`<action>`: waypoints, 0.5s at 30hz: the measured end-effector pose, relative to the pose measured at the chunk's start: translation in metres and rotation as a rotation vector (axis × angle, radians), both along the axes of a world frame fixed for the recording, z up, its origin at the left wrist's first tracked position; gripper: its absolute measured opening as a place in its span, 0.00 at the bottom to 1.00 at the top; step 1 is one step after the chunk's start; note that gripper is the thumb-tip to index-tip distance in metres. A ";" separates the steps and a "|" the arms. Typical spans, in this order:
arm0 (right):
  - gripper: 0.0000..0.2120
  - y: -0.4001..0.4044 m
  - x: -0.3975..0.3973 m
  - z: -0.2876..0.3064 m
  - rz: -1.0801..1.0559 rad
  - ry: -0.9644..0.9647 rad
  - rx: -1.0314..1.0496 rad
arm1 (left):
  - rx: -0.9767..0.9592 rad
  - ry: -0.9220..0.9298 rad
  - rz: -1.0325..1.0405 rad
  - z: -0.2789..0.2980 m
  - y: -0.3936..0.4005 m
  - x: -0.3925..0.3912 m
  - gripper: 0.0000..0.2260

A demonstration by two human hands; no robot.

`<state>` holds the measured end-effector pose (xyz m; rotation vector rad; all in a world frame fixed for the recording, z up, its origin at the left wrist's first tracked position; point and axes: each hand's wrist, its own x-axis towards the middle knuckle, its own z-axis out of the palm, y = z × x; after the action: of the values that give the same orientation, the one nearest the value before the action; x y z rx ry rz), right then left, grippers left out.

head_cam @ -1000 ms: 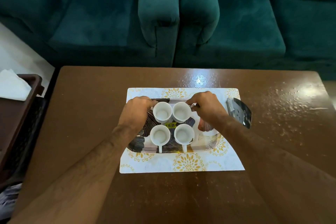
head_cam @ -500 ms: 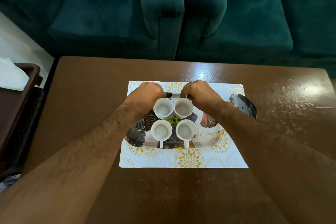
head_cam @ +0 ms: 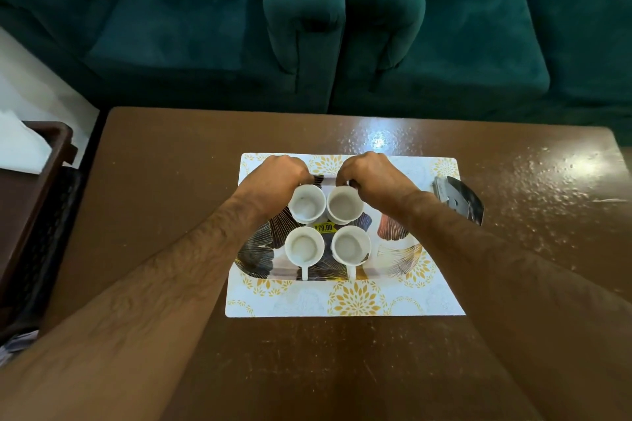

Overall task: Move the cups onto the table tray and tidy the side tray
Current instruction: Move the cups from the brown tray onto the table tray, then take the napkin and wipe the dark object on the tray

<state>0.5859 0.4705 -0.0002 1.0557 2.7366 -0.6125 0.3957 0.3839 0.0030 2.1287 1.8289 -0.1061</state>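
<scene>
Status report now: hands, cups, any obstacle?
Left hand and right hand each grip a far cup. Four white cups upright on patterned tray. No obstacle.

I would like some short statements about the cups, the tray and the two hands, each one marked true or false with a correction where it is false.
1. Four white cups stand on the patterned tray. True.
2. The two near cups, near left cup and near right cup, point their handles toward the sofa. False: their handles point toward the person.
3. The left hand is at the far left cup and the right hand at the far right cup. True.
4. The tray lies directly on the bare table. False: it lies on a placemat with yellow flowers.
5. A yellow price sticker shows between the cups. True.
</scene>
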 end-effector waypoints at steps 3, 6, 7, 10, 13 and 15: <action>0.15 0.000 0.000 -0.001 -0.001 -0.005 0.000 | 0.007 -0.025 0.024 -0.002 -0.002 0.001 0.12; 0.17 -0.001 0.001 -0.001 -0.004 -0.004 0.014 | 0.045 -0.027 0.039 -0.002 -0.005 0.001 0.11; 0.20 -0.002 0.001 -0.001 -0.010 -0.005 0.025 | 0.059 -0.033 0.048 -0.003 -0.006 0.001 0.11; 0.27 -0.005 0.000 0.004 -0.011 -0.016 0.083 | 0.085 -0.058 0.074 -0.005 -0.010 -0.003 0.11; 0.26 -0.011 -0.004 0.008 -0.024 -0.006 0.159 | 0.133 -0.053 0.099 -0.007 -0.017 -0.008 0.11; 0.22 -0.017 -0.012 0.011 -0.026 0.034 0.209 | 0.204 -0.072 0.128 -0.006 -0.025 -0.015 0.12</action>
<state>0.5740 0.4532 0.0103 1.1351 2.8700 -0.3561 0.3811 0.3593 -0.0035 2.1080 2.0013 0.1931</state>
